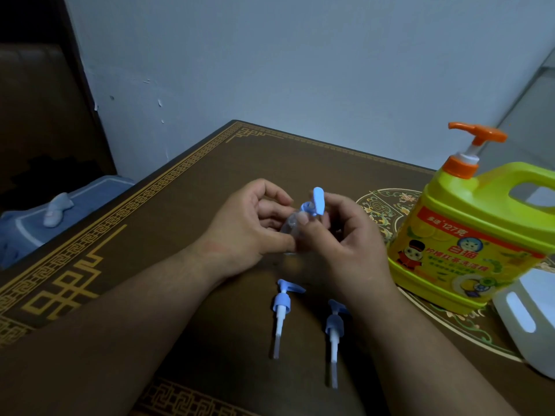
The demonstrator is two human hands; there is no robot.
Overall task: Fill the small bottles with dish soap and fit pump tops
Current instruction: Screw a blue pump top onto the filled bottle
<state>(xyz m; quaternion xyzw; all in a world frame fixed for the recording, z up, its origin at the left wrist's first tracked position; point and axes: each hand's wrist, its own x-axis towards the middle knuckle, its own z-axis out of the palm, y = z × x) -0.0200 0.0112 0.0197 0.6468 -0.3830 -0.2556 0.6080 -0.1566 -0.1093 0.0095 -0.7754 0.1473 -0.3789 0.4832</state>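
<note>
Above the middle of the bench (186, 205), my left hand (249, 223) grips the small clear bottle (292, 225) while my right hand (339, 235) pinches the blue pump top (316, 202) seated at its neck, both hands close together around it. Two spare blue pump tops, one (282, 307) to the left and one (334, 331) to the right, lie flat on the bench just before my wrists. The yellow dish soap jug (468, 235) with orange pump stands upright to the right, with a translucent white container (528, 322) just beside it.
</note>
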